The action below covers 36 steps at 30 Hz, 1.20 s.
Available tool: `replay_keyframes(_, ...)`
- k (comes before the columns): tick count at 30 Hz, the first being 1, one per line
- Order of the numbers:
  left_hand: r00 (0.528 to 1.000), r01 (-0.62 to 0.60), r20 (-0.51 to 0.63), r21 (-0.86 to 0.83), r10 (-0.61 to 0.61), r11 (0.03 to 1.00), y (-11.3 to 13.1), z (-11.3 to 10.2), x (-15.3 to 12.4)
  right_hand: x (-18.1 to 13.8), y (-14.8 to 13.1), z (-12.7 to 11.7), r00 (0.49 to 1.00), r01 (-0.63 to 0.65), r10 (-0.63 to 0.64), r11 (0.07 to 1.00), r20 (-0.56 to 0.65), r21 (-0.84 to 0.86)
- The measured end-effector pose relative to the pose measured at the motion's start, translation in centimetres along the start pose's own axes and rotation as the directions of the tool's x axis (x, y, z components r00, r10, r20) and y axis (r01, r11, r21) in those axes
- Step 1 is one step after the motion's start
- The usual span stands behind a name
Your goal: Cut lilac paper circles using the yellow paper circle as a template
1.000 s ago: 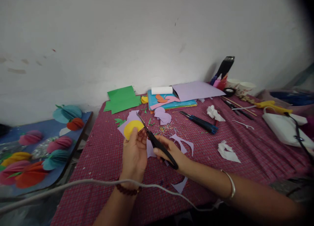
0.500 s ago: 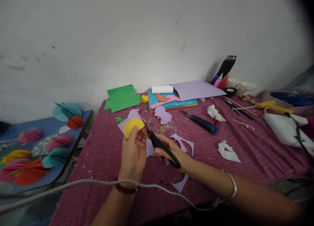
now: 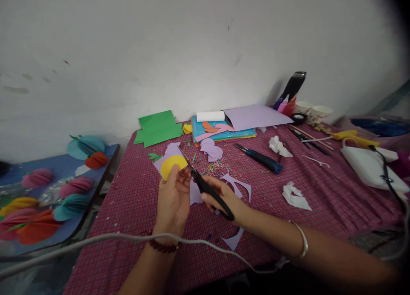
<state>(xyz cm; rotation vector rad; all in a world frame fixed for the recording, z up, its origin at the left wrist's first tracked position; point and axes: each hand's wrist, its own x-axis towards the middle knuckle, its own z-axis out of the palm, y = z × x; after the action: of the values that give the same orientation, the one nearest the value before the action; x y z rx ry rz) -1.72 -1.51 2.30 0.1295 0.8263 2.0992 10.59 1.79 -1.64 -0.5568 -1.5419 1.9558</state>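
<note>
My left hand (image 3: 175,190) pinches a yellow paper circle (image 3: 170,166) laid over a piece of purple paper (image 3: 163,158). The thumb presses on the yellow face and the fingers are behind. Black-handled scissors (image 3: 206,188) are gripped in my right hand (image 3: 226,196), with the blades pointing up and left at the right edge of the papers. Part of the blades lies close to the left fingertips. Purple paper offcuts (image 3: 240,184) lie on the cloth beside my right hand. A stack of cut purple shapes (image 3: 212,151) rests farther back.
Green paper (image 3: 158,128), a blue packet (image 3: 198,130) and a purple sheet (image 3: 256,116) lie by the wall. A utility knife (image 3: 261,159), crumpled tissue (image 3: 296,196) and a yellow glue gun (image 3: 354,137) are to the right. A white cable (image 3: 198,242) crosses in front. Paper ornaments (image 3: 72,205) fill a blue table at left.
The whole view has shifted slightly, so things appear a little farther left. Both hands keep nearly the same pose with the papers and scissors.
</note>
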Motion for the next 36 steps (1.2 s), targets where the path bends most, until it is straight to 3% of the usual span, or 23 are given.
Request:
replay_keyframes(14, 0.998, 0.060, 0.004, 0.023, -0.060, 0.998, 0.3, -0.1, 0.1, -0.3, -0.5, -0.1, 0.999, 0.011, -0.011, 1.000, -0.039, -0.007)
replay_keyframes(28, 0.998, 0.062, -0.030, 0.092, -0.059, 0.994, 0.6, 0.3, 0.1, -0.9, -1.4, -1.0, 0.997, -0.075, 0.074, 0.997, -0.034, -0.034)
replay_keyframes(36, 0.997, 0.060, 0.028, 0.151, -0.065, 0.987, 1.2, -0.4, 0.8, -0.9, -1.9, -1.7, 1.000, -0.031, 0.030, 0.996, -0.006, -0.087)
